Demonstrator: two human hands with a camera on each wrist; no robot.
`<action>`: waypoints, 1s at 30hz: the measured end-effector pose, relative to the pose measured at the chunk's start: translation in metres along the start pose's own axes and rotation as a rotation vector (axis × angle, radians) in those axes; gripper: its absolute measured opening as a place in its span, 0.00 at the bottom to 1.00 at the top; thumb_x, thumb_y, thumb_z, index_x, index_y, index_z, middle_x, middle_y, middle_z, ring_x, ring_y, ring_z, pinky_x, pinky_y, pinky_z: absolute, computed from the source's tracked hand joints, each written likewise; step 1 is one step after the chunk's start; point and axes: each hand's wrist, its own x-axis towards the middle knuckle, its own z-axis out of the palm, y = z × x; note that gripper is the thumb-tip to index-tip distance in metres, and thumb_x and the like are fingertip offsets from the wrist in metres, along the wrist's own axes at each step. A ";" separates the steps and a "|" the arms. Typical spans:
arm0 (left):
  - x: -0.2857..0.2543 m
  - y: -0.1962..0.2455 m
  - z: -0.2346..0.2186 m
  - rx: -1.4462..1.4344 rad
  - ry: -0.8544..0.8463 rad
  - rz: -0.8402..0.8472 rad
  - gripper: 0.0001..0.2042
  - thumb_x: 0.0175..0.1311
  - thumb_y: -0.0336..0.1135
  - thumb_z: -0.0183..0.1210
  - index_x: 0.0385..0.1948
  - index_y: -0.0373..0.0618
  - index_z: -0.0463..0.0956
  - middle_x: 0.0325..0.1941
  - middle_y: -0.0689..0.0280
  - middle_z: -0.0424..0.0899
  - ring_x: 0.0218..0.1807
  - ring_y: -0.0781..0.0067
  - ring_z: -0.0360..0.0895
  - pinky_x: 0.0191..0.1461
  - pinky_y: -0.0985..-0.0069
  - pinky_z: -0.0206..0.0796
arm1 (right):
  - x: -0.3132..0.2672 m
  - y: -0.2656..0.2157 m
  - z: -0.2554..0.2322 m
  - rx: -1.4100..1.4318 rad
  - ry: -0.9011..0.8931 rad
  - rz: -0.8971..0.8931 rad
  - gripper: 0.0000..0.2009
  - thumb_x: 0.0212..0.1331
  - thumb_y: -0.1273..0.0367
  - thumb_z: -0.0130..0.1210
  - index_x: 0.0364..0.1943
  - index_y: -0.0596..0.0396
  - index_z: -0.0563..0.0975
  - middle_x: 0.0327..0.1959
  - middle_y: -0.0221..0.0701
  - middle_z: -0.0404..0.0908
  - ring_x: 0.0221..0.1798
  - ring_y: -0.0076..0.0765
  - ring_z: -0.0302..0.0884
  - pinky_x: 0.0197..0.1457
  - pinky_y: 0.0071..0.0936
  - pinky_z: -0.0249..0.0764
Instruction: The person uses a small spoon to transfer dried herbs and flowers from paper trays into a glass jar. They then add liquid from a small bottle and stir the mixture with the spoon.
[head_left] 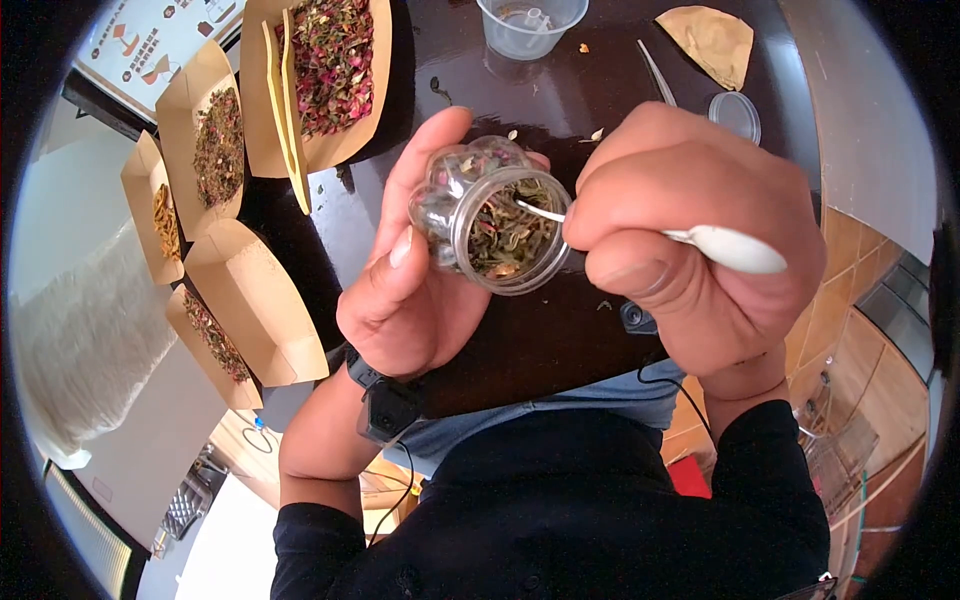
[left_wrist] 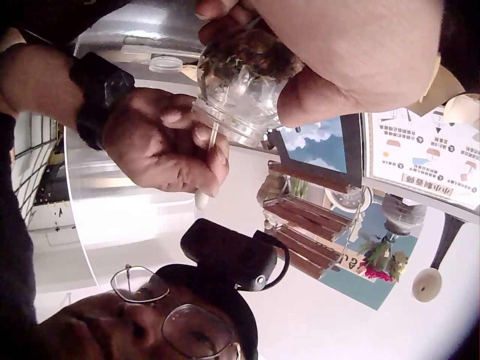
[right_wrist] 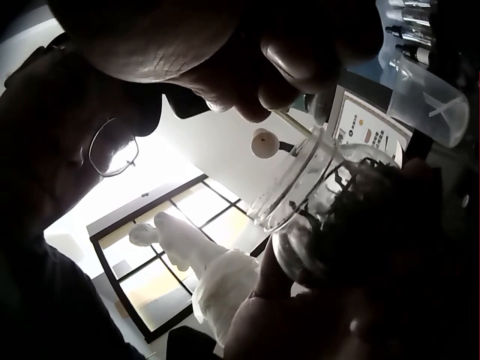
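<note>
My left hand (head_left: 410,270) grips a small clear glass jar (head_left: 490,215), tilted with its mouth toward me and filled with dried green leaves and petals. My right hand (head_left: 690,240) pinches a white plastic spoon (head_left: 735,250) by its bowl end, and the thin handle reaches into the jar's mouth. In the left wrist view the jar (left_wrist: 244,82) sits under the left palm, and the right hand (left_wrist: 161,146) holds the spoon (left_wrist: 208,169) at its rim. The right wrist view shows the jar (right_wrist: 322,199) from below, with the spoon's stem (right_wrist: 294,124) entering it.
Several brown paper trays of dried herbs and petals (head_left: 330,70) line the dark table (head_left: 540,340) at the left. A clear plastic cup (head_left: 528,25), a flat lid (head_left: 735,112), a brown paper filter (head_left: 715,40) and a thin stick (head_left: 656,72) lie at the far side.
</note>
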 end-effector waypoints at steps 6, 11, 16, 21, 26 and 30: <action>0.000 0.000 -0.001 -0.002 0.004 0.000 0.46 0.68 0.53 0.65 0.84 0.45 0.53 0.75 0.41 0.74 0.78 0.46 0.71 0.84 0.50 0.58 | 0.008 0.007 -0.007 -0.114 -0.023 -0.164 0.19 0.65 0.55 0.71 0.39 0.59 0.87 0.33 0.37 0.86 0.33 0.35 0.81 0.35 0.28 0.74; -0.001 0.000 -0.006 0.017 -0.037 -0.002 0.45 0.70 0.52 0.64 0.84 0.44 0.54 0.76 0.42 0.73 0.78 0.46 0.71 0.84 0.50 0.57 | 0.004 0.006 -0.002 -0.215 -0.032 -0.164 0.16 0.66 0.58 0.71 0.39 0.59 0.86 0.32 0.37 0.84 0.31 0.34 0.80 0.32 0.27 0.72; 0.000 -0.002 -0.006 0.000 -0.042 0.017 0.45 0.70 0.52 0.65 0.84 0.44 0.54 0.76 0.43 0.73 0.79 0.46 0.70 0.85 0.49 0.57 | 0.005 0.006 -0.006 -0.111 -0.113 -0.076 0.15 0.68 0.60 0.71 0.38 0.60 0.85 0.30 0.36 0.84 0.28 0.31 0.78 0.30 0.26 0.69; -0.001 -0.001 -0.004 -0.007 -0.026 0.023 0.44 0.71 0.51 0.65 0.84 0.46 0.53 0.77 0.44 0.73 0.79 0.46 0.70 0.85 0.49 0.57 | 0.002 0.008 0.002 0.094 -0.074 0.040 0.15 0.72 0.62 0.68 0.36 0.63 0.86 0.28 0.36 0.84 0.23 0.23 0.77 0.25 0.21 0.67; -0.002 0.000 -0.006 -0.038 -0.050 -0.011 0.44 0.73 0.50 0.65 0.85 0.47 0.51 0.78 0.45 0.71 0.80 0.46 0.69 0.84 0.47 0.58 | -0.002 0.009 0.008 0.309 0.035 0.148 0.14 0.76 0.63 0.64 0.39 0.62 0.86 0.29 0.38 0.85 0.22 0.21 0.77 0.24 0.19 0.68; -0.001 -0.001 -0.008 -0.054 -0.058 0.008 0.44 0.72 0.51 0.65 0.85 0.47 0.51 0.78 0.45 0.71 0.80 0.46 0.69 0.84 0.48 0.59 | -0.003 0.009 0.009 0.370 0.117 0.139 0.13 0.79 0.63 0.61 0.44 0.62 0.86 0.33 0.39 0.85 0.23 0.20 0.75 0.26 0.19 0.69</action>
